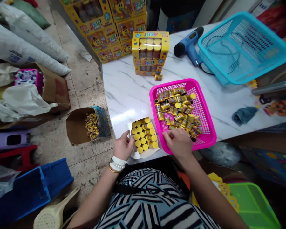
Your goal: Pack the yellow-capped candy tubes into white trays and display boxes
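The white desk (124, 89) is veined in grey. The nearer basket (201, 111) is coloured bright pink, the farther basket (245, 47) turquoise. The boxed cups (143, 141) are capped in yellow; the clothing (145, 203) is striped in black, white and blue.

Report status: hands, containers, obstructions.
Left hand at open box of yellow-capped containers. Right hand at near edge of pink basket. No obstruction seen at either hand.

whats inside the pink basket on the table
The pink basket holds a loose heap of small yellow-labelled tubs, many lying on their sides. The right hand covers part of the near end, and whatever lies beneath the top layer is hidden.
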